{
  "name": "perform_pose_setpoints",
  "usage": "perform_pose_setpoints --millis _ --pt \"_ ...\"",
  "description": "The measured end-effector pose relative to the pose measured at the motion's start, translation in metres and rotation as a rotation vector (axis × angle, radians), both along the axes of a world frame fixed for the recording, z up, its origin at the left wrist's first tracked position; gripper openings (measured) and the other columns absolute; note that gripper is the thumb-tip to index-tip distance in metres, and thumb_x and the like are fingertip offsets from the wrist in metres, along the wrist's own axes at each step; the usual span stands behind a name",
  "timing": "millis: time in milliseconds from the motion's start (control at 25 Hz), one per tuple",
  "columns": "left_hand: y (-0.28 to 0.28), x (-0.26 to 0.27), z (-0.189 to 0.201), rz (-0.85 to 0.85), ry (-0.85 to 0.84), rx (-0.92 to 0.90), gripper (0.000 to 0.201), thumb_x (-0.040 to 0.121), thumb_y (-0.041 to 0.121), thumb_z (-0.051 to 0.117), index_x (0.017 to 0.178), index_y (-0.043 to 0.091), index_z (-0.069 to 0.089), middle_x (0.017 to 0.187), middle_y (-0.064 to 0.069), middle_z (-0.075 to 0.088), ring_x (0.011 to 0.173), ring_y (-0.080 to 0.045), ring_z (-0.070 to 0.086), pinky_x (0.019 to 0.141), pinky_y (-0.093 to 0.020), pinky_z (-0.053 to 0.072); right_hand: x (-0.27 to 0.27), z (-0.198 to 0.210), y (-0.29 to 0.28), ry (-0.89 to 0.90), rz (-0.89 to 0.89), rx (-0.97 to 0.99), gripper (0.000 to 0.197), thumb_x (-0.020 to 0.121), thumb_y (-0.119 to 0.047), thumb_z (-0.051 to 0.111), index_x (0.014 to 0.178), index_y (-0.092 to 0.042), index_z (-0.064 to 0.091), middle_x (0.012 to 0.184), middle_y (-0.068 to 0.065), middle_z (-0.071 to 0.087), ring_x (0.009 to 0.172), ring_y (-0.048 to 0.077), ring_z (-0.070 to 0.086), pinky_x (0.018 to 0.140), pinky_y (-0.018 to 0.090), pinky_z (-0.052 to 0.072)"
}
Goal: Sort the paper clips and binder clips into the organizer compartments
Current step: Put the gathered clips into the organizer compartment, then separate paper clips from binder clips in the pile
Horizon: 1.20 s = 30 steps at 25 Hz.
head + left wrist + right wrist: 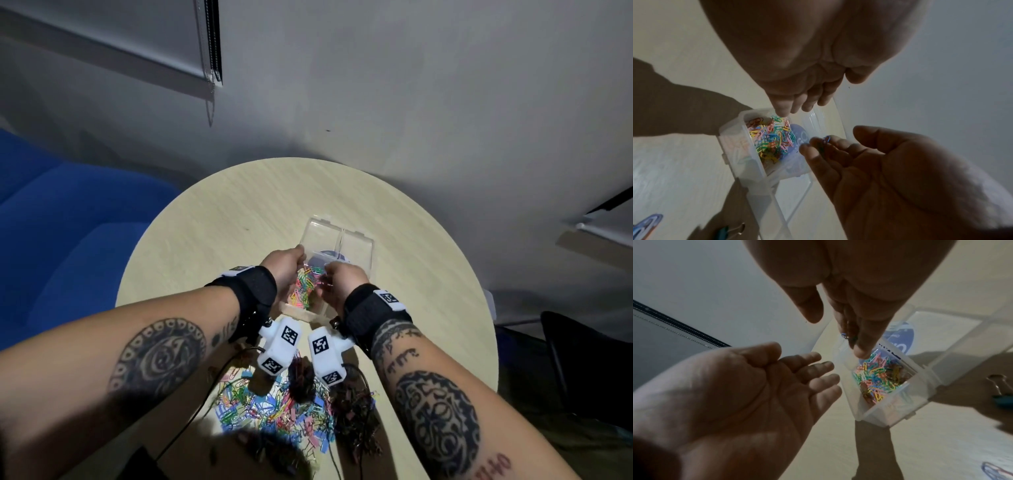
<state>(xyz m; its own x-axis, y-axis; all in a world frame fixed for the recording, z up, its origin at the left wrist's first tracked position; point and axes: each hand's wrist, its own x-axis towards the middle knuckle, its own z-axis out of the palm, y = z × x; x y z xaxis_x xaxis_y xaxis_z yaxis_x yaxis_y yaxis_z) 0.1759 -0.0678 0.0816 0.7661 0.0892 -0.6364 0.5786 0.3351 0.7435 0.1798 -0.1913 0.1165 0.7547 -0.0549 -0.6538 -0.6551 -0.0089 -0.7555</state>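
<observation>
Head view: both hands meet over a clear plastic organizer (359, 253) at the middle of a round, pale wood surface (239, 212).
Left hand (286, 265): at the organizer's left edge; fingers (818, 369) loosely bent and slightly apart, palm bare in the right wrist view.
Right hand (344, 277): above the organizer's near compartment; fingers (818, 152) nearly straight and pointing down into it, thumb held apart.
Held clips (825, 141): a few small ones, blue and green, lying against the right fingertips rather than pinched.
Sorted paper clips (305, 287): a many-coloured heap in the near compartment, directly under both hands.
Loose clips (284, 407): a coloured pile on the surface near the person, below the wrists.
Dark binder clips (356, 411): heaped just right of that pile.
Teal binder clip (1001, 386): alone on the surface beside the organizer.
</observation>
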Motion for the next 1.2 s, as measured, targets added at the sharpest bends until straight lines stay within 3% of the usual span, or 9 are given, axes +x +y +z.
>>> perform_pose_setpoints --millis 80,160,320,480,560,640,840,1000,1200 --pt "0.009 -0.006 -0.001 -0.008 0.009 0.005 0.029 0.100 0.034 0.044 0.086 0.015 0.060 0.087 -0.004 0.057 0.061 -0.019 0.039 0.060 -0.029 0.031 0.006 -0.005 -0.002 -0.003 0.136 -0.106 0.031 0.097 -0.001 0.048 0.071 -0.017 0.050 0.072 0.000 0.049 0.076 0.022 0.055 0.085 0.041 0.056" --pt "0.018 -0.015 -0.002 -0.058 0.033 0.040 0.033 0.101 0.035 0.043 0.101 0.011 0.066 0.106 -0.005 0.066 0.079 -0.022 0.051 0.069 -0.030 0.038 0.002 -0.010 -0.001 0.037 0.163 -0.152 0.034 0.098 -0.004 0.049 0.070 -0.024 0.047 0.079 -0.002 0.051 0.094 0.021 0.053 0.104 0.046 0.048" --pt "0.032 -0.041 0.003 -0.221 0.052 0.128 0.015 0.099 0.015 0.046 0.091 0.013 0.058 0.085 -0.003 0.058 0.062 -0.017 0.046 0.055 -0.025 0.036 -0.026 -0.021 -0.007 -0.114 0.228 -0.158 0.019 0.097 -0.001 0.053 0.089 -0.013 0.065 0.084 0.005 0.064 0.076 0.019 0.059 0.089 0.042 0.054" --pt "0.048 -0.081 -0.005 -0.328 0.043 0.286 0.013 0.098 0.011 0.049 0.091 0.010 0.059 0.071 -0.006 0.057 0.056 -0.020 0.050 0.044 -0.021 0.039 -0.075 -0.028 -0.006 -0.210 0.388 -0.295 0.017 0.095 -0.001 0.057 0.106 -0.009 0.067 0.084 0.000 0.066 0.049 -0.006 0.059 0.050 0.014 0.048" --pt "0.059 -0.104 -0.017 -0.404 0.027 0.432 0.010 0.095 0.013 0.055 0.088 0.011 0.063 0.073 -0.004 0.063 0.056 -0.017 0.053 0.043 -0.019 0.040 -0.103 -0.038 -0.004 -0.216 0.560 -0.358 0.014 0.093 -0.008 0.060 0.097 -0.018 0.069 0.083 -0.003 0.072 0.055 -0.005 0.065 0.057 0.016 0.054" --pt "0.071 -0.129 -0.032 -0.528 0.015 0.636 0.011 0.089 0.021 0.060 0.081 0.017 0.067 0.079 -0.001 0.071 0.062 -0.015 0.059 0.054 -0.020 0.047 -0.130 -0.047 0.002 -0.198 0.840 -0.450 0.010 0.087 -0.019 0.062 0.087 -0.025 0.070 0.081 -0.006 0.075 0.071 0.008 0.072 0.071 0.027 0.061" --pt "0.092 -0.171 -0.055 -0.772 0.041 1.028 0.019 0.079 0.019 0.052 0.087 0.026 0.067 0.085 0.012 0.068 0.079 -0.013 0.061 0.063 -0.021 0.043 -0.181 -0.067 0.036 -0.279 1.473 -0.659 0.021 0.084 -0.034 0.067 0.103 -0.028 0.074 0.103 -0.006 0.073 0.095 0.017 0.068 0.088 0.032 0.056" --pt "0.103 -0.185 -0.073 -0.921 0.025 1.070 0.035 0.072 0.013 0.062 0.103 0.028 0.064 0.089 0.011 0.058 0.082 -0.013 0.055 0.067 -0.023 0.043 -0.197 -0.090 0.059 -0.390 1.763 -0.825 0.026 0.087 -0.042 0.070 0.104 -0.022 0.070 0.104 0.006 0.065 0.096 0.029 0.061 0.076 0.034 0.049" --pt "0.100 -0.192 -0.092 -0.835 -0.058 1.113 0.038 0.075 0.014 0.065 0.111 0.026 0.060 0.095 0.008 0.052 0.089 -0.014 0.053 0.073 -0.024 0.039 -0.208 -0.104 0.060 -0.573 1.908 -0.961 0.022 0.092 -0.031 0.067 0.103 -0.012 0.067 0.096 0.012 0.062 0.090 0.034 0.063 0.072 0.040 0.053"
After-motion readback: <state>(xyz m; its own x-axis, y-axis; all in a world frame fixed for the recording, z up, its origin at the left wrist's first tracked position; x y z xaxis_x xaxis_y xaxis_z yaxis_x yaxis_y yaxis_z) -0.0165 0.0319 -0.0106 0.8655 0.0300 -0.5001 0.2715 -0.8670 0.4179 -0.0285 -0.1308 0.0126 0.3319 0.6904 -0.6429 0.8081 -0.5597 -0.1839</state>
